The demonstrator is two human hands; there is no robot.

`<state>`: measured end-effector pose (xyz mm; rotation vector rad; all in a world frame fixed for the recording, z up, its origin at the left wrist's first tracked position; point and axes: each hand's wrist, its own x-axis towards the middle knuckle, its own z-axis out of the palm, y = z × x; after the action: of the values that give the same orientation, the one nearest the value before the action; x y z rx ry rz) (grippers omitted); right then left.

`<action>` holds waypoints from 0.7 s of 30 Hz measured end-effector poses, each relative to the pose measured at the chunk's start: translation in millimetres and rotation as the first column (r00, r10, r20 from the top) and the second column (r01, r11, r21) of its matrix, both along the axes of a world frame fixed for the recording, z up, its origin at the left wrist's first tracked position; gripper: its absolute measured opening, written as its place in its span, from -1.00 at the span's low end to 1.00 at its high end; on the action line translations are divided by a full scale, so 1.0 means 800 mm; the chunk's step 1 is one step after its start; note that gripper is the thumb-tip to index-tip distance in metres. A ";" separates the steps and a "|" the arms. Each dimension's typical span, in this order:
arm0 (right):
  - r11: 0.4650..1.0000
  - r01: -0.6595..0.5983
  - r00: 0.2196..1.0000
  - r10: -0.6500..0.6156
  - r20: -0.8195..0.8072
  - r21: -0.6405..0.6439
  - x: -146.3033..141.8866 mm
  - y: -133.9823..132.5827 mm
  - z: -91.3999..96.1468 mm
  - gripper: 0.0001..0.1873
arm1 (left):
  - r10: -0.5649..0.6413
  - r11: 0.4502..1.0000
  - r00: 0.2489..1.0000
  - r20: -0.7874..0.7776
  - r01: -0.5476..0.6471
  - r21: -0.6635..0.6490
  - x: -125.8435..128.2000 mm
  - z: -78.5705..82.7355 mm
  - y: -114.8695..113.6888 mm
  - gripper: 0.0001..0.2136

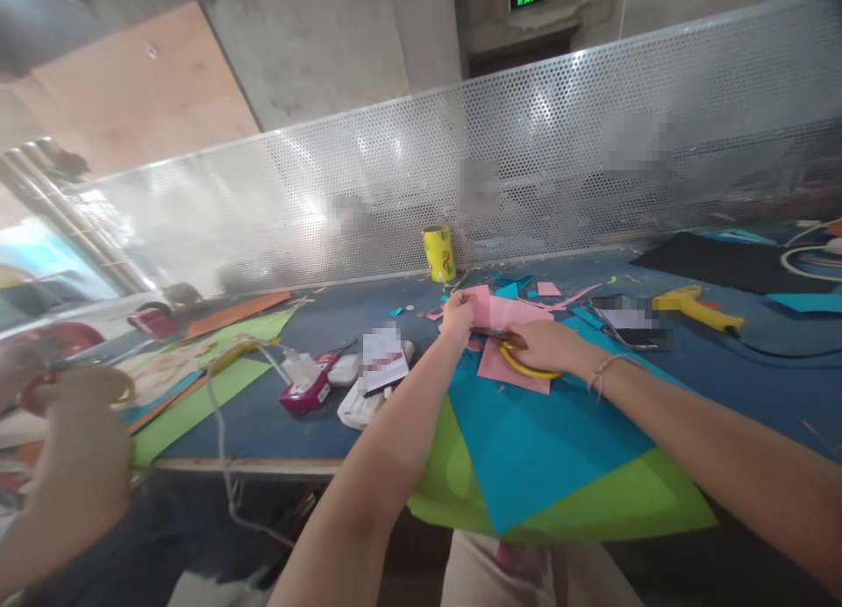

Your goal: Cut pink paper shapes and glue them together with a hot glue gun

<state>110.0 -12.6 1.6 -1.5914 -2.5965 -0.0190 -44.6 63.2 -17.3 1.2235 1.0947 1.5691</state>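
My left hand (pixel 459 316) pinches a piece of pink paper (pixel 481 302) above the table. Around the yellow handles of a pair of scissors (pixel 534 370) my right hand (pixel 543 346) is closed. The blades point left toward the pink paper; whether they touch it I cannot tell. Beneath my hands lies another pink sheet (pixel 519 379). It rests on a large blue sheet (pixel 545 440), which overlaps a green sheet (pixel 618 502) hanging over the table's front edge. Pink and blue offcuts are scattered just beyond my hands.
A yellow can (pixel 438 254) stands by the perforated metal screen (pixel 395 168). Rightward lie a phone (pixel 635 322), a yellow glue gun (pixel 701 309) and black paper (pixel 710 260). Leftward are a purple power strip (pixel 309 392), cables and another phone (pixel 383 361). Another person's arm (pixel 85 449) reaches over coloured sheets.
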 end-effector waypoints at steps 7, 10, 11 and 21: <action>1.000 -0.007 0.999 0.007 0.043 -0.003 0.001 -0.001 0.005 -0.60 | -0.006 1.000 1.000 0.007 0.006 0.017 -0.001 -0.002 0.005 -0.94; 1.000 -0.001 0.999 0.002 0.044 -0.028 0.002 0.000 0.006 -0.61 | 0.012 1.000 1.000 -0.001 -0.012 0.025 -0.001 -0.001 0.004 -0.95; 1.000 0.003 0.999 -0.001 0.042 -0.031 0.003 0.000 0.007 -0.61 | 0.022 0.999 1.000 -0.004 -0.022 0.034 -0.002 0.000 0.004 -0.94; 0.960 0.246 0.968 -0.235 -0.089 0.135 0.039 0.019 0.008 -0.59 | 0.312 0.945 0.940 -0.137 -0.291 0.151 -0.015 0.011 -0.007 -0.86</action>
<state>141.3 2.4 7.8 -1.8070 -2.2763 -0.1611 -56.4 57.8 -8.2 1.3330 1.3542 1.8208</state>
